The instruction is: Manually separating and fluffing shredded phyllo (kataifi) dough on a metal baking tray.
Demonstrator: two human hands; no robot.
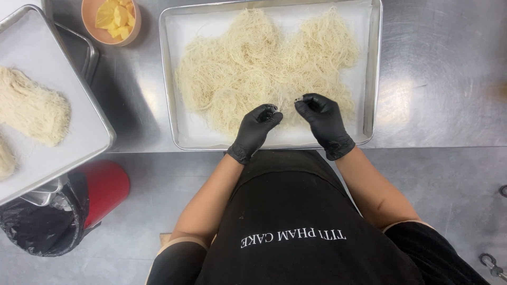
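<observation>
A metal baking tray [168,79] lined with white paper lies on the steel table and holds a wide, loose heap of thin pale pastry strands [248,68]. Both my hands wear black gloves and hover over the near part of the heap. My left hand [256,129] has its fingers curled and pinches a few strands at the fingertips. My right hand [323,121] is also curled, pinching the same thin tuft from the other side. The fingertips of both hands are a few centimetres apart.
A second lined tray [79,89] at the left holds pressed bundles of the same strands [31,108]. A small orange bowl of yellow pieces [113,18] stands at the back left. A red bin with a black bag [63,208] stands on the floor.
</observation>
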